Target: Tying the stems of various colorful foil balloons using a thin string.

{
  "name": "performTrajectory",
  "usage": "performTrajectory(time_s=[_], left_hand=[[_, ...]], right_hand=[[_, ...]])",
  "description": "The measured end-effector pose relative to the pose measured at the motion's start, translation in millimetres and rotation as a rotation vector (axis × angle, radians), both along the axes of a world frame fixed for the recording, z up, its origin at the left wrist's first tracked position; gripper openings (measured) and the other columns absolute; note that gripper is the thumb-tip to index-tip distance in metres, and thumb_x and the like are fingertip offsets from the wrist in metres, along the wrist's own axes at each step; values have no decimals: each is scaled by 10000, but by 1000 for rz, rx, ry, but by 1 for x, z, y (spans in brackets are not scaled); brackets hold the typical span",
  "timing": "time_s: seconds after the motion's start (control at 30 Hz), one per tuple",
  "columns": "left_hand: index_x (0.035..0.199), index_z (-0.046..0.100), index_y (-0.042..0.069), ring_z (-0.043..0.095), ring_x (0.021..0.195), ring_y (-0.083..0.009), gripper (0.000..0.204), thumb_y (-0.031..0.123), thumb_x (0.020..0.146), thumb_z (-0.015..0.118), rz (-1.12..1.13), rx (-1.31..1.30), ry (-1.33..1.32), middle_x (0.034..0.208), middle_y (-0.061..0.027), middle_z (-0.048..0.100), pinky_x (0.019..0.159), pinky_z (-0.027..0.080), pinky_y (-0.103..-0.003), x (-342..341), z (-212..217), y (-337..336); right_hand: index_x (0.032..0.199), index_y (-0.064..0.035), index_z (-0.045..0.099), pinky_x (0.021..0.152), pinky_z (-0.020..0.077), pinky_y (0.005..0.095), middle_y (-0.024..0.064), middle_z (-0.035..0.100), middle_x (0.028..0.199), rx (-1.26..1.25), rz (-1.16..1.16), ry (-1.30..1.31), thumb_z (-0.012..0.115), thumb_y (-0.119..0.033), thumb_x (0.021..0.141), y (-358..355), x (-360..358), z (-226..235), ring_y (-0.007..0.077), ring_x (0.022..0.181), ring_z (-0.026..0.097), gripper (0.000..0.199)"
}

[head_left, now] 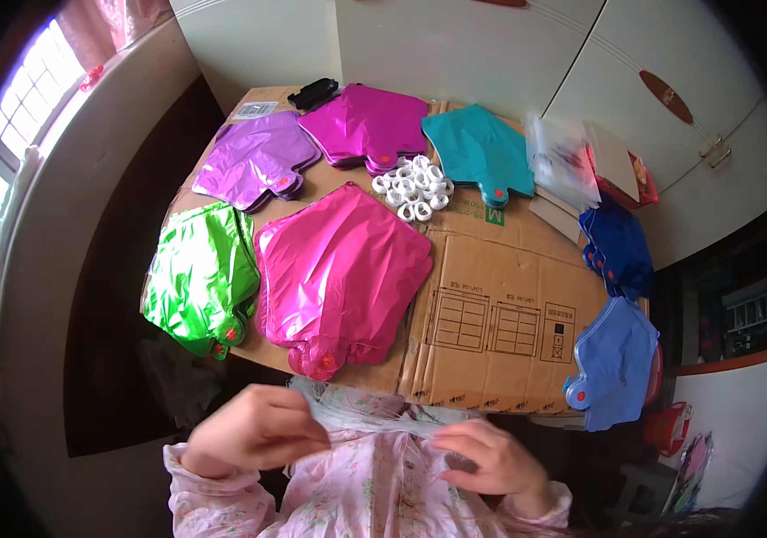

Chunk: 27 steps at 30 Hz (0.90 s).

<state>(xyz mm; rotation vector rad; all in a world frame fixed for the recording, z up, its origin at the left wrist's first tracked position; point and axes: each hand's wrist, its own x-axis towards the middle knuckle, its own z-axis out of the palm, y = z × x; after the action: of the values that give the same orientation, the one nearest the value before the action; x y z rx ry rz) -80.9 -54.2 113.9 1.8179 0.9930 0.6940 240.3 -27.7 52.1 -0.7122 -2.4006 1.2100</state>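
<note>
Close to my body, my left hand (253, 435) is closed, with its fingertips at a bundle of thin whitish strands (392, 423). The strands stretch across my lap to my right hand (491, 457), whose bent fingers grip their other end. What lies inside each pinch is partly hidden. Just beyond my hands, a stack of flat shiny pink foil balloons (343, 269) lies on the cardboard (491, 260). A green foil stack (199, 273) is to its left. Behind the pink stack sits a pile of small white rings (415, 186).
Farther back lie purple (253, 157), magenta (365, 125) and teal (477, 148) foil stacks. Clear plastic bags (563, 161) are at the back right. Dark blue (616, 247) and light blue (616, 359) stacks line the right edge. A black object (313, 93) lies by the cabinet.
</note>
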Motion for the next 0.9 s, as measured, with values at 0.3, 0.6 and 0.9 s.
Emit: performTrajectory(time_s=[0.3,0.6,0.9], left_hand=[[818,668,17,590,616,-155,189,156,884,557,556,-661,-1154,804,-120,651,521,468,-275,30,-79,-54],[719,620,24,518,648,-212,110,36,611,602,395,294,92,694,-54,637,635,399,-323,24,-104,-51],[691,648,-5,507,691,-180,93,80,670,619,297,132,101,684,-53,651,657,403,-323,15,-102,-56]], right_hand=[[1101,-16,499,759,436,327,71,600,941,-987,56,492,556,-185,895,-35,-110,-98,171,874,578,273],[820,-54,578,732,438,392,92,514,672,-211,-173,569,599,-99,816,-23,-105,-54,264,707,536,50],[801,-104,596,767,365,343,5,527,728,95,-92,389,636,-134,732,-29,-108,-62,195,793,503,85]])
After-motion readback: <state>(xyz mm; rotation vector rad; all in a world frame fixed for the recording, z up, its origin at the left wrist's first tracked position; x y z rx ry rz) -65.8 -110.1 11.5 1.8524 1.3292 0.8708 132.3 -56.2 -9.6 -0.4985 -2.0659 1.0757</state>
